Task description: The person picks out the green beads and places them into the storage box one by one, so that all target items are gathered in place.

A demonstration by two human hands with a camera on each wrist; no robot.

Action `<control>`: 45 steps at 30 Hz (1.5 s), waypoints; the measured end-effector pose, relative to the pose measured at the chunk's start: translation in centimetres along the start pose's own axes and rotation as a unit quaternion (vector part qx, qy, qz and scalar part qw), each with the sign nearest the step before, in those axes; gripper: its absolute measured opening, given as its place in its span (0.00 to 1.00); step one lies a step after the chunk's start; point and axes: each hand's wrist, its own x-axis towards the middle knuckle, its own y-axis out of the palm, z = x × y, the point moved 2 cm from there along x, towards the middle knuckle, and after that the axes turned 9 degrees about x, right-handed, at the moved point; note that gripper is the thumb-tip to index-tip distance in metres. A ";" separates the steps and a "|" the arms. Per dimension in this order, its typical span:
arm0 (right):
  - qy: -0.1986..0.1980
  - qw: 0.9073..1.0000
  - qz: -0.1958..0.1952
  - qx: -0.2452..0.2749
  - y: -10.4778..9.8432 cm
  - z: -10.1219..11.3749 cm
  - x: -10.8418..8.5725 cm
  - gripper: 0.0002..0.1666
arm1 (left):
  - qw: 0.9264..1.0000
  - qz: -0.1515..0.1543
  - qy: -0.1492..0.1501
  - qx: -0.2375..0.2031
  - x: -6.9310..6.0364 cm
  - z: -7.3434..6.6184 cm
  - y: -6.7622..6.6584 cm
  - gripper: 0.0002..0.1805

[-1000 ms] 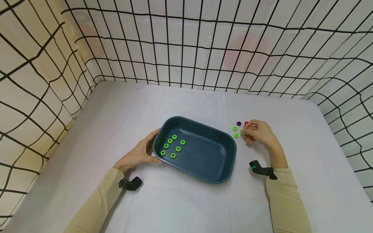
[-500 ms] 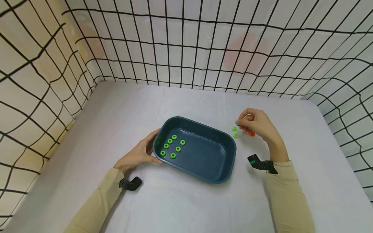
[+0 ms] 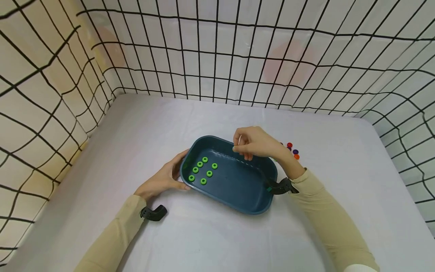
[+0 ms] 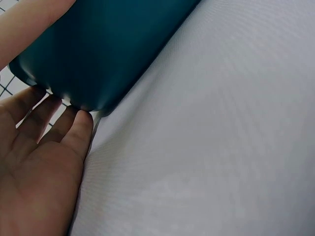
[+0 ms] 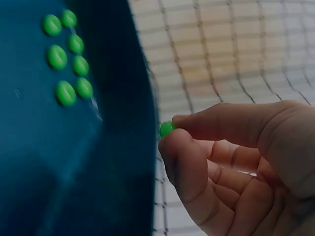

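Observation:
A dark blue-green plastic tray [image 3: 234, 189] stands on the table at the middle of the head view. My left hand [image 3: 161, 179] holds its left end, thumb along the near side and fingers around the end; the left wrist view shows these fingers [image 4: 74, 130] against the outer wall. Several green ring-shaped beads [image 3: 209, 173] lie in two rough rows on the left part of the tray's floor. Above the tray's far rim, my right hand [image 3: 256, 141] pinches one more green bead [image 5: 167, 129] between thumb and index finger.
Right of the tray lie several small beads, among them a red bead [image 3: 289, 145], a purple bead [image 3: 295, 152] and an orange bead [image 3: 296, 156], partly behind the right forearm. A white cloth covers the table [image 3: 210, 241]. Black netting [image 3: 217, 56] rises behind and at both sides.
My right hand has picked up a green bead from the table to the right and moved left over the tray with it. The left hand and the tray stay in place.

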 end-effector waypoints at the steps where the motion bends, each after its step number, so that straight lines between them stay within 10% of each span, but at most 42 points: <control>1: -0.006 1.000 0.020 -0.005 0.6 0.2 0.5 0.06 | 1.000 -0.001 -0.003 0.001 0.0 0.0 0.0 0.63; 10: -0.035 0.979 0.198 -0.035 4.5 0.6 3.2 0.03 | 1.000 -0.002 -0.022 0.003 0.0 0.0 0.0 0.63; 21: -0.024 0.947 0.312 -0.068 7.5 0.5 3.5 0.03 | 1.000 -0.004 -0.019 -0.001 0.1 0.0 0.0 0.63; 45: 0.008 0.928 0.354 -0.111 8.7 1.0 2.9 0.04 | 1.000 0.000 -0.020 0.006 0.0 0.0 -0.1 0.63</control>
